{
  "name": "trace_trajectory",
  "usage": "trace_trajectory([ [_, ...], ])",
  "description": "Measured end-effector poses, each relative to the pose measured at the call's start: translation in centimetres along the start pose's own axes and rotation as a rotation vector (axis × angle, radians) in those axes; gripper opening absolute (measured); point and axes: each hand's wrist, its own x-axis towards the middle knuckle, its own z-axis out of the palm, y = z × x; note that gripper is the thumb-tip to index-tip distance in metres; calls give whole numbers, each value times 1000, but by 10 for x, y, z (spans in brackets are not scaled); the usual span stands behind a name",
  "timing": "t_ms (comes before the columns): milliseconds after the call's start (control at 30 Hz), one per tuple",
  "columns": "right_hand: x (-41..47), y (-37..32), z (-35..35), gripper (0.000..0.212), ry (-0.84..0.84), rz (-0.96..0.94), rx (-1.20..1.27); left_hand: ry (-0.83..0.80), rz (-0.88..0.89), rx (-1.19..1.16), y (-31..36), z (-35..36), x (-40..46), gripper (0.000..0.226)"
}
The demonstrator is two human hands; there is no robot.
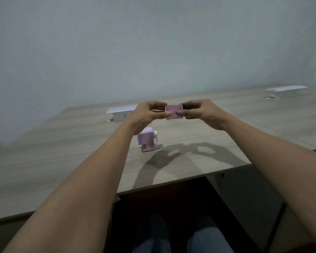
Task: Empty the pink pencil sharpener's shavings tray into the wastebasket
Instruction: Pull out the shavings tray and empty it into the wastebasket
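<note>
Head view looks down along two bare forearms to a pink shavings tray [174, 112] held up in the air above the wooden desk [62, 152], between both hands. The left hand [148, 114] pinches the tray's left end, thumb on the near wall and fingers curled over the far side; the right hand [202, 111] pinches the right end the same way, so both grips are closed on the tray. The tray sits level with its open top facing up. Its inside shows plain pink; whether any shavings lie in it is too blurred to tell.

Below the hands and nearer the viewer, the pink pencil sharpener [148, 139] stands upright on the desk, crank to its right, with an open slot low in its body where the tray belongs. So the tray is already out of the sharpener. No wastebasket is in view, so whether the tipping has been done cannot be told from here. If not, carrying the tray to the basket and tipping it are left.

Two white power strips [121, 112] [286, 89] lie far back on the desk.
</note>
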Motion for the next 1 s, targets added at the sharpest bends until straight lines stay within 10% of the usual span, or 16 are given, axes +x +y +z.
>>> trace_trajectory([
  [1000,-302,73,-223,77,504,412,-31,-584,11,-332,8,372,-13,58],
])
